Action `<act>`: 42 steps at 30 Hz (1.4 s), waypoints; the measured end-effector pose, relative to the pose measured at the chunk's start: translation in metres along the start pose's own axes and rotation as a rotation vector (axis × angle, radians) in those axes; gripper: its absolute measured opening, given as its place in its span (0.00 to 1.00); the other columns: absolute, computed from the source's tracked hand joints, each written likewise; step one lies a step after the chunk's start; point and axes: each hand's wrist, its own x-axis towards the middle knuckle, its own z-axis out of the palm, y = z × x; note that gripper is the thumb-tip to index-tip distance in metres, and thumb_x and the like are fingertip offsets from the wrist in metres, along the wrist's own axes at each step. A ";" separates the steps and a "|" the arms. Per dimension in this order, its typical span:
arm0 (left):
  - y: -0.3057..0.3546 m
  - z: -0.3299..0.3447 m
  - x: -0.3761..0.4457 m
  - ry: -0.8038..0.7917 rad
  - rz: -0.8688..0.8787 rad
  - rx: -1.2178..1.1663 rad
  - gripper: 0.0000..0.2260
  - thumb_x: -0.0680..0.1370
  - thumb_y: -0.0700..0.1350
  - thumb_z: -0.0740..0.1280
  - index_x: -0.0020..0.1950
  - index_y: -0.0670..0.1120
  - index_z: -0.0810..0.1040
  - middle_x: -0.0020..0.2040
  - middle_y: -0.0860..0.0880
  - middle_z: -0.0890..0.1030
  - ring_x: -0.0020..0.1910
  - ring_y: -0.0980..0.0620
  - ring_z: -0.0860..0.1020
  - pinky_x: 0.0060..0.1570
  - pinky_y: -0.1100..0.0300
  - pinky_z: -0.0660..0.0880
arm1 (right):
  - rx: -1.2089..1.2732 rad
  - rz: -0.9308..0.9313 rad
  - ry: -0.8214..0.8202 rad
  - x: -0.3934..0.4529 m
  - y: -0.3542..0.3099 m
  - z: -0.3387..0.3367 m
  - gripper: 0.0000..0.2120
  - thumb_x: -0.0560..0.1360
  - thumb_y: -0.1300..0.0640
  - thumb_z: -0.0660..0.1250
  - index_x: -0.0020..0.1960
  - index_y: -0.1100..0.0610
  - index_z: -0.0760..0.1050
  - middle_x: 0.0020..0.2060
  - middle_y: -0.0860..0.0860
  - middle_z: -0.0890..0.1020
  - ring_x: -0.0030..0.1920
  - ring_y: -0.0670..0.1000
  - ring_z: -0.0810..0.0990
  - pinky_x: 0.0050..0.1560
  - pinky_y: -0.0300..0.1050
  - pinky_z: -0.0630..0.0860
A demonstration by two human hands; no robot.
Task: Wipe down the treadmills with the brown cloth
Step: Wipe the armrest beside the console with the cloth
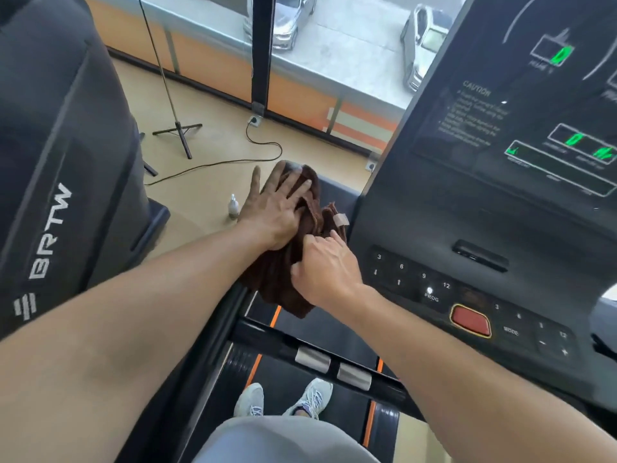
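Observation:
The brown cloth lies bunched at the left edge of the treadmill console, in the middle of the view. My left hand lies flat on top of it, fingers spread and straight. My right hand grips the cloth's near fold with curled fingers, just left of the number buttons. The cloth's lower corner hangs over the black handlebar. Lit green digits show on the console's dark display.
A second treadmill's grey upright marked BRTW fills the left side. A small spray bottle, a stand's tripod base and a black cable lie on the tan floor ahead. My shoes stand on the belt below.

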 end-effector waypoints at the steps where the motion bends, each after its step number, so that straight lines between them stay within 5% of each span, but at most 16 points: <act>1: 0.003 -0.001 0.005 -0.008 0.026 0.022 0.27 0.84 0.59 0.41 0.83 0.57 0.41 0.83 0.54 0.38 0.80 0.46 0.31 0.75 0.39 0.29 | -0.008 0.008 0.016 -0.007 -0.001 0.002 0.08 0.77 0.55 0.61 0.52 0.58 0.73 0.56 0.56 0.83 0.64 0.56 0.77 0.78 0.46 0.56; 3: 0.008 -0.001 0.016 -0.020 0.074 0.046 0.27 0.84 0.59 0.40 0.83 0.56 0.39 0.83 0.53 0.37 0.80 0.46 0.31 0.76 0.39 0.30 | -0.019 0.032 -0.006 -0.023 -0.002 0.009 0.27 0.80 0.53 0.59 0.75 0.64 0.64 0.76 0.61 0.67 0.79 0.58 0.61 0.82 0.51 0.46; 5: 0.015 -0.002 0.030 -0.034 0.118 0.079 0.27 0.85 0.58 0.42 0.82 0.56 0.37 0.83 0.53 0.36 0.80 0.46 0.32 0.76 0.38 0.32 | 0.023 -0.002 0.080 -0.040 -0.003 0.012 0.37 0.79 0.52 0.59 0.83 0.63 0.48 0.83 0.61 0.48 0.83 0.59 0.43 0.82 0.55 0.40; 12: 0.038 -0.008 0.062 0.012 0.193 0.151 0.28 0.84 0.60 0.37 0.84 0.54 0.45 0.84 0.51 0.44 0.82 0.46 0.37 0.76 0.38 0.31 | 0.040 0.050 0.308 -0.051 0.023 -0.001 0.36 0.76 0.54 0.56 0.83 0.59 0.55 0.83 0.56 0.54 0.83 0.55 0.46 0.82 0.54 0.40; 16: 0.032 -0.002 0.036 0.031 0.277 0.260 0.27 0.85 0.58 0.38 0.83 0.52 0.38 0.83 0.50 0.39 0.81 0.46 0.36 0.76 0.42 0.30 | 0.179 0.093 0.203 -0.038 0.043 -0.001 0.36 0.83 0.49 0.59 0.84 0.58 0.47 0.84 0.53 0.48 0.83 0.50 0.41 0.82 0.49 0.39; 20: 0.016 -0.003 -0.010 -0.028 0.315 0.129 0.28 0.83 0.57 0.37 0.84 0.51 0.41 0.83 0.52 0.40 0.81 0.51 0.37 0.78 0.45 0.32 | 0.164 0.005 0.071 -0.035 0.041 0.018 0.45 0.80 0.40 0.64 0.84 0.59 0.44 0.83 0.52 0.42 0.82 0.50 0.37 0.82 0.51 0.44; 24: 0.001 -0.002 -0.065 -0.019 0.283 0.046 0.35 0.77 0.58 0.31 0.84 0.52 0.50 0.84 0.53 0.45 0.82 0.52 0.40 0.79 0.47 0.35 | 0.177 -0.084 0.175 -0.037 0.035 0.036 0.44 0.76 0.53 0.74 0.83 0.58 0.52 0.83 0.53 0.54 0.83 0.50 0.47 0.82 0.46 0.42; 29: -0.010 0.016 -0.108 0.226 0.087 -0.264 0.30 0.81 0.58 0.46 0.82 0.49 0.61 0.82 0.53 0.60 0.83 0.50 0.49 0.80 0.48 0.41 | 0.424 -0.134 0.219 -0.036 0.029 0.018 0.32 0.71 0.71 0.67 0.71 0.49 0.77 0.67 0.47 0.80 0.68 0.50 0.78 0.71 0.45 0.72; 33: -0.011 0.020 -0.110 0.378 -0.096 -0.486 0.30 0.83 0.59 0.47 0.82 0.46 0.60 0.82 0.48 0.59 0.82 0.49 0.53 0.81 0.49 0.45 | 0.372 -0.332 0.367 -0.023 0.029 -0.031 0.27 0.69 0.74 0.66 0.59 0.49 0.86 0.60 0.46 0.84 0.62 0.50 0.80 0.66 0.51 0.77; 35: -0.011 0.021 -0.108 0.362 -0.144 -0.518 0.31 0.83 0.61 0.46 0.83 0.47 0.57 0.83 0.48 0.56 0.82 0.51 0.50 0.81 0.50 0.44 | 0.162 -0.290 0.471 -0.004 0.025 -0.056 0.26 0.73 0.71 0.68 0.64 0.49 0.82 0.69 0.51 0.79 0.73 0.57 0.70 0.75 0.59 0.67; 38: -0.012 0.026 -0.107 0.338 -0.192 -0.528 0.28 0.85 0.59 0.47 0.83 0.49 0.54 0.84 0.50 0.53 0.82 0.54 0.48 0.81 0.53 0.43 | -0.170 -0.081 0.257 0.020 0.016 -0.074 0.34 0.77 0.63 0.65 0.81 0.50 0.61 0.83 0.57 0.53 0.82 0.62 0.43 0.81 0.60 0.41; 42: -0.014 0.031 -0.101 0.288 -0.304 -0.568 0.26 0.86 0.55 0.50 0.84 0.50 0.52 0.84 0.50 0.50 0.82 0.55 0.46 0.80 0.55 0.42 | -0.084 0.001 -0.107 0.029 0.008 -0.024 0.35 0.84 0.38 0.54 0.85 0.52 0.47 0.84 0.54 0.44 0.83 0.55 0.41 0.82 0.56 0.40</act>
